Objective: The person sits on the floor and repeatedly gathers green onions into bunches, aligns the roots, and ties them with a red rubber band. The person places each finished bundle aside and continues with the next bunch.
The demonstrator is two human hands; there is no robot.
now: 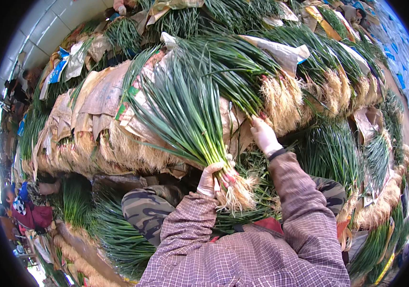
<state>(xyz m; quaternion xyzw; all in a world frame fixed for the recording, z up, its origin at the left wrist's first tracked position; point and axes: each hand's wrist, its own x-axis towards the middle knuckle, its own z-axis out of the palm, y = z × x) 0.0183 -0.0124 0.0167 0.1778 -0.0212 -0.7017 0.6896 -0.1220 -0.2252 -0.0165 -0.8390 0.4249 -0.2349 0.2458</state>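
Observation:
A bunch of green onions (pixel 204 132) fans out before me, its leaves pointing up and away and its pale roots low near my lap. Around its white stems, just above the roots, my left hand (pixel 210 178) is closed in a whitish glove. My right hand (pixel 263 135), also gloved, reaches to the pile on the right. Its fingers touch the lower stems of more green onions (pixel 242 89) lying there; whether they grip any is unclear. Beside that hand hangs a thick mat of onion roots (pixel 283 102).
Long rows of bundled onions under woven sacks (pixel 100 93) curve across in front. More onions lie at the left (pixel 125 229) and right (pixel 328 154) of my knees. Loose leaves (pixel 254 165) litter the ground between my legs. Another person (pixel 29 211) is at the far left.

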